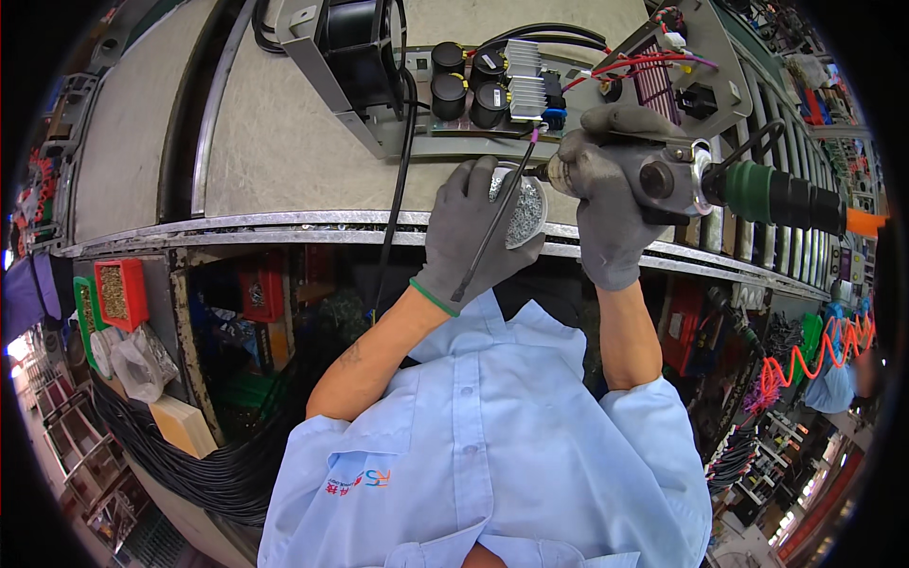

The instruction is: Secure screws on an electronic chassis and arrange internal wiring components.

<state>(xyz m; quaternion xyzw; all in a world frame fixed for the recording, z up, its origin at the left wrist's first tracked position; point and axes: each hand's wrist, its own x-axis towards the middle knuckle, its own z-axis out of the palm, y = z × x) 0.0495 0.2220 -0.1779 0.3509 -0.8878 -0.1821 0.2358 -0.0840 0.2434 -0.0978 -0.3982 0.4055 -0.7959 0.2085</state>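
My left hand (464, 232), in a grey glove, is closed round a small white cup of screws (526, 214) at the bench's front edge. My right hand (611, 213), also gloved, grips a power screwdriver (660, 180) with a grey body and a green-and-black rear. Its front end points left at the cup; the bit's tip is hard to make out. Just beyond both hands lies an open metal chassis (445, 147) with black capacitors (489, 104), silver heat sinks (526, 83) and a black fan (360, 57). A thin black cable (492, 232) hangs from it across my left hand.
Roller bars (772, 204) run along the right. The chassis's right-hand panel (710, 76) carries red wires. Red and green bins (118, 293) of small parts sit at the left below the bench, near bundled black cable (189, 473). An orange coiled hose (819, 355) hangs at the right.
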